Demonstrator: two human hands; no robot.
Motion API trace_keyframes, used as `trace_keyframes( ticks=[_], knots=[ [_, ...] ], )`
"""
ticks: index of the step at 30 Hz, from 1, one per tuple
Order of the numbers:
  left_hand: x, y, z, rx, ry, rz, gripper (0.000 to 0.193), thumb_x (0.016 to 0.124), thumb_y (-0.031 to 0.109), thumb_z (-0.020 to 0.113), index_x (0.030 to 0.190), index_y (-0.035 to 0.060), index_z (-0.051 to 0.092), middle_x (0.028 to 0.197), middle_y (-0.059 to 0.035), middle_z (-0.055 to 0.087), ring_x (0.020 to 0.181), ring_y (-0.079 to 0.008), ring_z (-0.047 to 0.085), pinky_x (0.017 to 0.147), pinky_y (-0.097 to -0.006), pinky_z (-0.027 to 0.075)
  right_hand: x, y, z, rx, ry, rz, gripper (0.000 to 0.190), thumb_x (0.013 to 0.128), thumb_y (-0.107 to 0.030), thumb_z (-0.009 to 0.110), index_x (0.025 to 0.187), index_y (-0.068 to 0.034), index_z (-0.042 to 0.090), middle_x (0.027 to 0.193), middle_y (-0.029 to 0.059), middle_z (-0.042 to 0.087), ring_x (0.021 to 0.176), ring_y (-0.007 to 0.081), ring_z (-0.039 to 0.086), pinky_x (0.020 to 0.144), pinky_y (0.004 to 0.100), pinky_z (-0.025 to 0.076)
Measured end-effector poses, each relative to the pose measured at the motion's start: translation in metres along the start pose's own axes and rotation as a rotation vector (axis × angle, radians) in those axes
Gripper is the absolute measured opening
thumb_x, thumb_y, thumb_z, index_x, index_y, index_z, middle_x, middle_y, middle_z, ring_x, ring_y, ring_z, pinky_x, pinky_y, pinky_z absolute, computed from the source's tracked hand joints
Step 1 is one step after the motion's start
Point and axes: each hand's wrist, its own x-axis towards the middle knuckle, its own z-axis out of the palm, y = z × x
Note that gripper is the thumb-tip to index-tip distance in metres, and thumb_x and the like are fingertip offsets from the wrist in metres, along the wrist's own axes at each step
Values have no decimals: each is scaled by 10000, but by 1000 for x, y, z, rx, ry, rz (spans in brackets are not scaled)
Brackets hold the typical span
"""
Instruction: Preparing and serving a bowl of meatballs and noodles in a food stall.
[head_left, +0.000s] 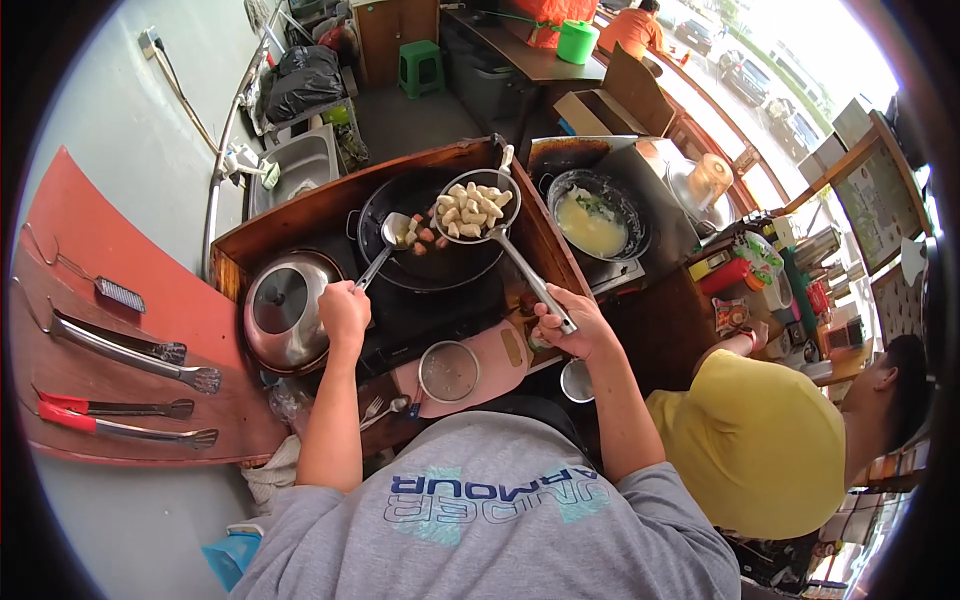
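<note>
My left hand (344, 313) grips the handle of a metal ladle (394, 230), whose bowl holds small pale and pinkish chunks over a black wok (427, 279). More pinkish pieces (426, 235) lie in the wok, near the ladle. In my right hand (576, 322) is the steel handle of a round strainer (517, 196), held above the wok's right side. Plump pale pieces of food (471, 206) fill the strainer; exactly what they are I cannot tell. The strainer hides part of the wok's rim.
A lidded steel pot (259, 330) stands left of the wok. Wooden boards (555, 240) wall the stove. Beyond, a second wok (643, 247) holds yellowish liquid. A pink cutting board (491, 375) bears a sieve (448, 373). A person in a yellow shirt (765, 442) works at my right.
</note>
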Motion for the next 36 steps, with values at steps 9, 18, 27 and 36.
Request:
trace_keyframes(
  ticks=[9, 18, 27, 36],
  knots=[
    [10, -11, 2, -325, -7, -136, 205, 784, 158, 681, 922, 16, 735, 843, -193, 706, 805, -323, 699, 735, -385, 539, -6, 1, -8, 14, 17, 17, 177, 1003, -219, 491, 1069, -55, 477, 832, 90, 557, 552, 92, 495, 509, 232, 447],
    [21, 34, -23, -308, 11, 38, 221, 796, 146, 674, 962, 9, 729, 862, -218, 694, 817, -331, 696, 756, -387, 544, 11, 8, 5, 12, 46, 58, 171, 1002, -209, 489, 1056, -51, 457, 824, 92, 553, 549, 96, 494, 476, 228, 409],
    [18, 46, -34, -23, 141, 330, 192, 833, 114, 628, 984, 13, 692, 826, -187, 670, 741, -371, 651, 678, -453, 525, 29, 4, 3, 69, 12, 84, 160, 991, -205, 507, 1066, -72, 460, 828, 94, 562, 541, 95, 494, 471, 231, 396],
    [20, 14, -27, 73, 45, 205, 220, 842, 159, 615, 983, 17, 706, 852, -214, 680, 809, -384, 660, 731, -467, 521, 13, -31, 28, -33, -38, -4, 179, 1000, -220, 488, 1083, -62, 481, 827, 56, 571, 529, 78, 509, 689, 350, 507]
  ],
)
